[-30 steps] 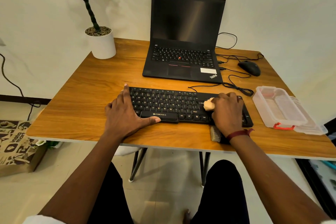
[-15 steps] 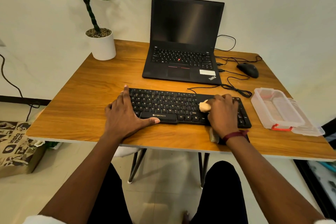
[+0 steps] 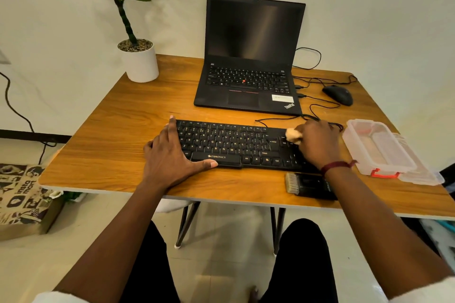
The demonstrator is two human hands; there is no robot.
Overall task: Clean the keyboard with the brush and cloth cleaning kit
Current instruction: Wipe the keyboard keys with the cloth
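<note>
A black keyboard (image 3: 236, 145) lies across the near middle of the wooden table (image 3: 118, 145). My left hand (image 3: 170, 157) lies flat at its left end, fingers apart, thumb against the front edge by the space bar. My right hand (image 3: 317, 145) sits over the keyboard's right end, closed on a small beige cloth (image 3: 293, 135) that sticks out at the fingertips and presses on the keys. A black brush (image 3: 307, 184) with pale bristles rests on the table just in front of the keyboard, partly under my right wrist.
An open laptop (image 3: 248, 76) stands behind the keyboard. A black mouse (image 3: 338, 94) and loose cables (image 3: 317, 103) lie at the back right. A clear plastic box (image 3: 379, 147) sits on its lid at the right. A potted plant (image 3: 140, 61) occupies the back left corner.
My right hand with the cloth slid left along the keys, then back right and toward the keyboard's far edge. The brush shows more from under my wrist. My left hand stayed put.
</note>
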